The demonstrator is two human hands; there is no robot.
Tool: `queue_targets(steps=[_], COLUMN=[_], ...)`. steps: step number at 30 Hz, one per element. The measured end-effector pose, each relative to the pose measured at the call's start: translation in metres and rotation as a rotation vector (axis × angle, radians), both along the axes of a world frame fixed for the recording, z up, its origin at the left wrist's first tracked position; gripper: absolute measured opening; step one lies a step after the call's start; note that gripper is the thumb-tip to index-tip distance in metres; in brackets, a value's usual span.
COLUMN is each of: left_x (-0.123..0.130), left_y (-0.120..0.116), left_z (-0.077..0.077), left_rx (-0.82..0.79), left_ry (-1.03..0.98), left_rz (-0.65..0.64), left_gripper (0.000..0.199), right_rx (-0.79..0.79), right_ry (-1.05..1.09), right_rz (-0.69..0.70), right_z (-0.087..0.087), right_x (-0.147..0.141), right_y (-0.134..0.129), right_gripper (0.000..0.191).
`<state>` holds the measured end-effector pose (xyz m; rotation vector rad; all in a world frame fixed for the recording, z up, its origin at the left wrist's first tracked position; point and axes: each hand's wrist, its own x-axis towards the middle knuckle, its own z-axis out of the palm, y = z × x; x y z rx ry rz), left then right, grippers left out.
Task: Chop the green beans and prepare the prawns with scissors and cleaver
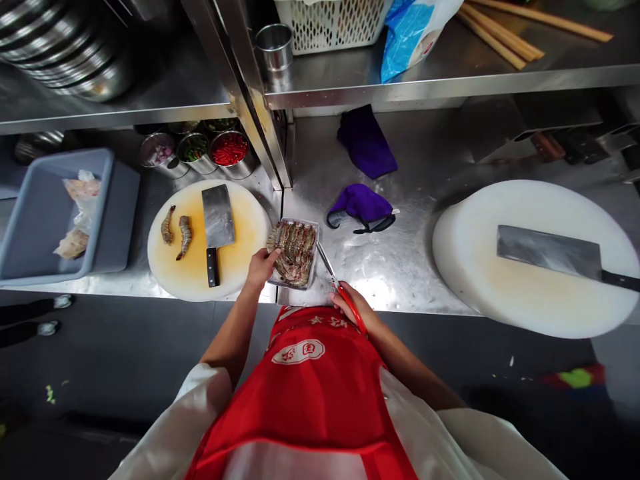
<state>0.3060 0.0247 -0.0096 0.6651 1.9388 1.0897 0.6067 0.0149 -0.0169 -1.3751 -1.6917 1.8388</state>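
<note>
My left hand (262,267) pinches a raw shrimp (273,239) at the left edge of a clear tray (317,257). Several grey-brown shrimp (299,241) lie side by side in that tray. In my right hand (354,301) are red-handled scissors (327,261), their blades pointing up and left beside the tray's right edge. Left of the tray, a round white cutting board (245,220) bears two shrimp (185,237) and a cleaver (219,217) with a black handle.
A second thick board (470,267) with a cleaver (550,250) stands at right. Purple cloth items (363,203) lie behind the tray. A grey bin (107,220) holding bagged food stands far left. Metal cups of chopped red peppers (230,148) sit near a shelf post (270,133).
</note>
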Motion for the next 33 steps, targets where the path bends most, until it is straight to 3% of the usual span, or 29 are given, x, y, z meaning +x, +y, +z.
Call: queue_targets(steps=[4,9,13,18,25,33], left_x=[-0.001,0.009,0.016,0.025,0.036,0.043], left_y=[-0.011,-0.022,-0.022,-0.015,-0.013,-0.001], left_z=[0.007,0.005,0.01,0.012,0.01,0.013], left_rx=[0.049,0.024,0.201,0.319,0.422,0.511], left_ry=[-0.438,-0.615,-0.782,-0.818,-0.819,-0.612], left_rz=[0.093,0.18,0.217,0.422,0.432,0.565], left_gripper=[0.047,0.046,0.034,0.029,0.03,0.038], right_rx=[0.0,-0.049,-0.074,-0.129,-0.008,0.008], right_ry=[0.021,0.022,0.088,0.06,0.063,0.08], right_rz=[0.085,0.14,0.126,0.097,0.209,0.298], right_z=[0.008,0.018,0.01,-0.001,0.029,0.033], right_x=[-0.007,-0.017,-0.023,-0.026,-0.013,-0.005], right_y=[0.009,0.017,0.017,0.019,0.03,0.027], right_gripper=[0.033,0.034,0.037,0.044,0.037,0.039])
